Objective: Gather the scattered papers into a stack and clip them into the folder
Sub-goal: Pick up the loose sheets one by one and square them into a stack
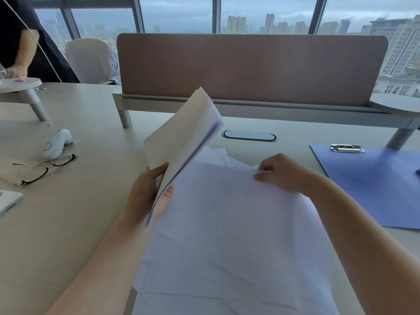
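Loose papers [227,235] hide the desk [79,212], cropped below.

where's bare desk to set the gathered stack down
Bare desk lies between the glasses and the left hand, and between loose sheets and blue folder. Crowded in front.

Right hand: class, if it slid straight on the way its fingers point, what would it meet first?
The right hand points left across the loose sheets; it would probably first meet the tilted paper stack in the left hand, though depth is unclear.
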Demonstrator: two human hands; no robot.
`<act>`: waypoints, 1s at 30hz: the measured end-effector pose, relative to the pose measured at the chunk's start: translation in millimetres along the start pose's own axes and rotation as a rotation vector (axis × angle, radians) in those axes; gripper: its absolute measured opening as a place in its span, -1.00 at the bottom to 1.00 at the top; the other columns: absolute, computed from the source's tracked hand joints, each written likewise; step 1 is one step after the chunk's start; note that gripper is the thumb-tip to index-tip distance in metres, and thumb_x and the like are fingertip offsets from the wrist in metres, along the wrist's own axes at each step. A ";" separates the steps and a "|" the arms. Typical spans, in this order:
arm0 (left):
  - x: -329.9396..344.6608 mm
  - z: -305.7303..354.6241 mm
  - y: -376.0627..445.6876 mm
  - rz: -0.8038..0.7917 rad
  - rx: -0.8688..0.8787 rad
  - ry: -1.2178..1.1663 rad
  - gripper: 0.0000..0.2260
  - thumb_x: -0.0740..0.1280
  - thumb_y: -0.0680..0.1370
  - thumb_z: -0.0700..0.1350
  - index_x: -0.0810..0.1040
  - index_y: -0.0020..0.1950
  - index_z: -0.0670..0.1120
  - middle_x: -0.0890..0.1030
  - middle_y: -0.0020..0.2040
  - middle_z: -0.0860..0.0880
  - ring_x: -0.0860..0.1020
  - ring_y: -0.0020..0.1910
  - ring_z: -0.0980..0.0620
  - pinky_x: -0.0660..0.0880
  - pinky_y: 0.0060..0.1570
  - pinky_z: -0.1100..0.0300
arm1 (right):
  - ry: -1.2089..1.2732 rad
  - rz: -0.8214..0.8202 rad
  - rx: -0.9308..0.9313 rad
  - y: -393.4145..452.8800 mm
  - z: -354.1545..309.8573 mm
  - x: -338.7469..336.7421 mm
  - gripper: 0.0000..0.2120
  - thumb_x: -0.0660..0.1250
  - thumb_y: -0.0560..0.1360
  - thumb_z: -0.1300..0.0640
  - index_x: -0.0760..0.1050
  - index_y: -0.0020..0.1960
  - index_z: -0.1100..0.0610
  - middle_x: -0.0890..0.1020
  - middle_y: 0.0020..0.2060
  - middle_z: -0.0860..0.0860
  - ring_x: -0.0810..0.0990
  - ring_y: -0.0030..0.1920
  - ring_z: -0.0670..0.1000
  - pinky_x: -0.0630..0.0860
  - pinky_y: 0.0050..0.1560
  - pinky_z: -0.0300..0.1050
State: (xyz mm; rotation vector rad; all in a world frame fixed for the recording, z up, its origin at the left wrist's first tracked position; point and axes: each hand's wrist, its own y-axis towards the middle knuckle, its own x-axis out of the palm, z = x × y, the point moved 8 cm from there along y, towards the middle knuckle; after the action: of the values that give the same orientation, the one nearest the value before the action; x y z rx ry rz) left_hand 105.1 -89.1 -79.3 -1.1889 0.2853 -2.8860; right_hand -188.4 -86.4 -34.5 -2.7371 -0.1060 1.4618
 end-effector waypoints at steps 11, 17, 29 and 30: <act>-15.7 -6.1 12.5 0.056 -0.001 0.274 -0.73 0.35 0.56 -0.23 0.56 0.25 -0.10 0.73 -0.15 -0.01 0.67 -0.29 0.12 0.58 -0.26 0.30 | 0.888 -0.047 0.340 -51.7 53.9 32.3 -0.86 0.33 0.57 0.31 0.65 0.02 0.32 0.74 -0.18 0.23 0.71 -0.32 0.14 0.67 -0.28 -0.03; 1.8 -13.0 2.6 0.075 0.026 0.560 -0.90 0.34 0.57 -0.26 0.57 0.02 -0.07 0.69 -0.09 -0.03 0.69 -0.24 0.11 0.60 -0.30 0.33 | 0.877 -0.218 0.288 -60.6 27.8 56.1 -0.82 0.38 0.56 0.22 0.65 0.09 0.30 0.72 -0.03 0.28 0.73 -0.08 0.26 0.65 -0.02 0.18; 9.8 0.8 -2.4 0.131 0.199 0.606 -0.57 0.50 0.28 -0.10 0.67 0.13 -0.16 0.71 0.08 -0.15 0.64 0.14 -0.20 0.50 0.26 -0.14 | 1.081 -0.176 0.089 -61.7 8.4 50.9 -0.71 0.33 0.46 0.37 0.65 0.14 0.21 0.70 -0.08 0.22 0.67 -0.14 0.20 0.59 -0.09 0.06; 10.3 3.1 -5.3 0.152 0.210 0.606 -0.60 0.50 0.33 -0.13 0.67 0.15 -0.17 0.70 0.09 -0.16 0.65 0.13 -0.20 0.51 0.25 -0.15 | 1.081 -0.136 0.091 -61.7 9.9 48.2 -0.74 0.31 0.52 0.36 0.64 0.16 0.22 0.70 -0.08 0.21 0.67 -0.15 0.18 0.60 -0.12 0.02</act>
State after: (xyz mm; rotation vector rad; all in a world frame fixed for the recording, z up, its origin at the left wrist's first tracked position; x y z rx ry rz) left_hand 100.3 -85.1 -69.1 -0.2317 0.0611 -2.9635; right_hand -172.5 -21.2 -76.0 -2.9284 -0.1667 -0.1490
